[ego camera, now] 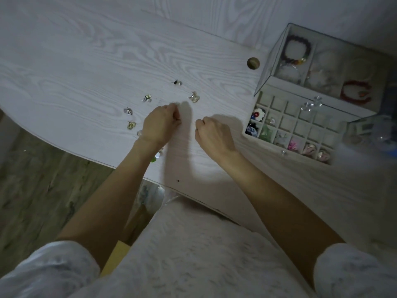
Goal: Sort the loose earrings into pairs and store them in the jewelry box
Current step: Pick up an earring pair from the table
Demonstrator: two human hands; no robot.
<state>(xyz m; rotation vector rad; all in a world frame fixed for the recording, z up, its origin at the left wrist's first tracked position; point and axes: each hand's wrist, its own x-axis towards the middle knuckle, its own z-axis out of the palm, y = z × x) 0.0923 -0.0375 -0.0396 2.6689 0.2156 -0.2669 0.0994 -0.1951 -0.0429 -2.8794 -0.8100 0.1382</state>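
Several loose earrings lie on the white wood-grain table (86, 67): a dark stud (177, 83), a gold curved one (194, 97), a pearl cluster (147, 98), a silver one (128, 111), a gold one (131, 125). More earrings (158, 155) peek out beside my left wrist. My left hand (161, 124) hovers among them, its curled fingertips pinching a tiny dark earring. My right hand (213, 135) is just to its right, fingers curled under; anything in it is hidden. The jewelry box (285, 82) stands at the right, with earrings in the near cells of its open gridded drawer (297, 122).
The box's glass upper tier holds a purple bead bracelet (297, 48) and a red one (355, 92). A round cable hole (253, 63) sits in the table near the box. The table's front edge runs just before my lap; wooden floor lies at the left.
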